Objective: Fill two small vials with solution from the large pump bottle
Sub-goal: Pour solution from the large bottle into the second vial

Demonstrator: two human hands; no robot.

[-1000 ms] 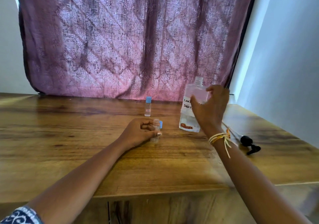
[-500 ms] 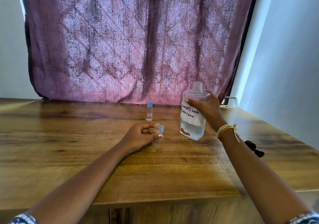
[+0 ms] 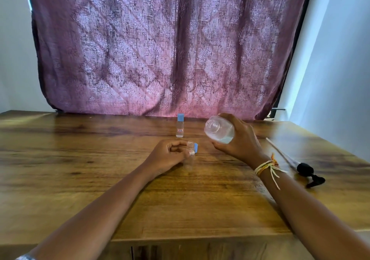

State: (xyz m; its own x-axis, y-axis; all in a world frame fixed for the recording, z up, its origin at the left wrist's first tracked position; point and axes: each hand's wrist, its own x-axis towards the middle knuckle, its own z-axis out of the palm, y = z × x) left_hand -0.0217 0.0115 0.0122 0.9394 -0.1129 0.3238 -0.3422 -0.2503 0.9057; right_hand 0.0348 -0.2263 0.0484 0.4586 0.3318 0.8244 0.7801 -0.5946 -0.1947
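Big clear plastic bottle (image 3: 219,130) tipped in right hand (image 3: 239,141) fingers, tiny open glass vial (image 3: 190,152) pinched by left hand (image 3: 167,155): wide mouth, easy spill on wooden table (image 3: 100,179).

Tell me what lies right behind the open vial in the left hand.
A blue cap lies on the table just behind the open vial; farther back stands a capped vial. The left hand hides the vial's left side.
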